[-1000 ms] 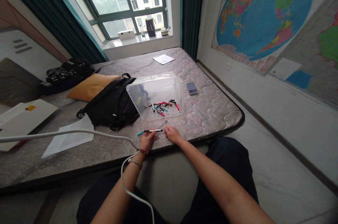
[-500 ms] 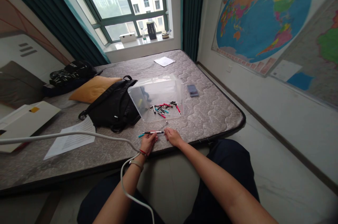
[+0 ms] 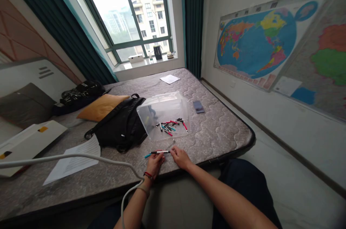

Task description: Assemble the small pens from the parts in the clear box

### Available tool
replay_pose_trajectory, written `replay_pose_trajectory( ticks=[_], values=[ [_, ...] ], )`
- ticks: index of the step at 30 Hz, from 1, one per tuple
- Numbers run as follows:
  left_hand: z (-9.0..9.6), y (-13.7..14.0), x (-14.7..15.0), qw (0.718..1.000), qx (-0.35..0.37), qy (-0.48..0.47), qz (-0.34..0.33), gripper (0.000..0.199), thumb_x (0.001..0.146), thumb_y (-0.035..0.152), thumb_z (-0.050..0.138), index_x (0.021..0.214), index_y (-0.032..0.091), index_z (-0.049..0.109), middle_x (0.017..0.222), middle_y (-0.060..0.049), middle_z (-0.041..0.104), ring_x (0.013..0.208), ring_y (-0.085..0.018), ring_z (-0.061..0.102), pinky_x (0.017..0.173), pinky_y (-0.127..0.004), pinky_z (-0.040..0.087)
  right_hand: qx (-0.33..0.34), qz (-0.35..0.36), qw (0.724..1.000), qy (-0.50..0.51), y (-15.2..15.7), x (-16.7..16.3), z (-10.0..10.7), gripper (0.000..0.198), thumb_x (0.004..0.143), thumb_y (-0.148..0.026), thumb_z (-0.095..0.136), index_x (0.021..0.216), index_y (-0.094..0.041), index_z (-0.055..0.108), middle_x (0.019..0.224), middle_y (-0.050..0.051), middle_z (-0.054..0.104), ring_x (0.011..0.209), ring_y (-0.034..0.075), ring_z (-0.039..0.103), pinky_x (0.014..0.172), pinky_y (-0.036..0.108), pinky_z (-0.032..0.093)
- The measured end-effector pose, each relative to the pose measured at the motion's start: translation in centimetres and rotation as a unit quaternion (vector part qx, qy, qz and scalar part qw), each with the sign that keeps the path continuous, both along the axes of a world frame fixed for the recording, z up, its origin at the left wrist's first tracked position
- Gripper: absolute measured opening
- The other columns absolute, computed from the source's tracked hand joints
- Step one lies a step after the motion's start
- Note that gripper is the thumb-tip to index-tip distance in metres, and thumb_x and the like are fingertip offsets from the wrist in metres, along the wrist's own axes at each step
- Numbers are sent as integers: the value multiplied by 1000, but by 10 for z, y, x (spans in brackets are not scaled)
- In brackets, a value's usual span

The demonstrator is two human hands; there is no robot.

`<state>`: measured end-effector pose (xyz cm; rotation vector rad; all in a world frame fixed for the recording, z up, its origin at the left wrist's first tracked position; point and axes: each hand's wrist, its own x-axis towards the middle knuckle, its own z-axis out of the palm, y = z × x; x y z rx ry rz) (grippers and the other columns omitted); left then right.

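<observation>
Near the mattress edge my left hand (image 3: pixel 154 164) is closed around a slim black-and-white pen (image 3: pixel 163 152), which lies level and points to the right. My right hand (image 3: pixel 180 158) pinches the pen's black right end. A teal pen part (image 3: pixel 147 156) shows just left of my left fingers, and a reddish one is partly hidden behind the pen. Several small metal pieces (image 3: pixel 171 144) lie on the mattress just beyond my fingers. Farther back, a clear plastic bin (image 3: pixel 144 122) lies on its side, with loose red, black, teal and white pen parts (image 3: pixel 170 127) in it.
Left of the bin lies a black backpack (image 3: pixel 123 124), beside a yellow pillow (image 3: pixel 101 107) and printed sheets (image 3: pixel 72 162). A pale cable (image 3: pixel 108 159) crosses in front of my left forearm. A dark flat object (image 3: pixel 198 106) rests right of the bin on the mattress (image 3: pixel 216 128).
The camera view has tilted up, so the bed and hands sit lower in the picture. Both hands stay on the pen, with little visible movement.
</observation>
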<state>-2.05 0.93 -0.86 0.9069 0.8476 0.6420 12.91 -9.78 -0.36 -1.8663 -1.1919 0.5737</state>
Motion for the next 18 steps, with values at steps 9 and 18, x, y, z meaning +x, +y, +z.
replay_pose_trajectory(
  ticks=[9,18],
  values=[
    [-8,2,0,1000,1,-9,-5,40,55,33,92,86,26,68,85,-1,71,60,-10,64,60,-23,54,-31,0,999,-9,4,0,-6,36,101,-30,38,76,-22,64,75,4,69,71,17,63,63,24,35],
    [-15,6,-1,1000,4,-13,-7,38,57,37,90,86,30,66,99,-2,75,62,-13,66,64,-27,58,-28,10,999,22,1,0,3,25,98,-33,43,88,-25,64,68,2,68,68,19,64,63,25,38]
  ],
)
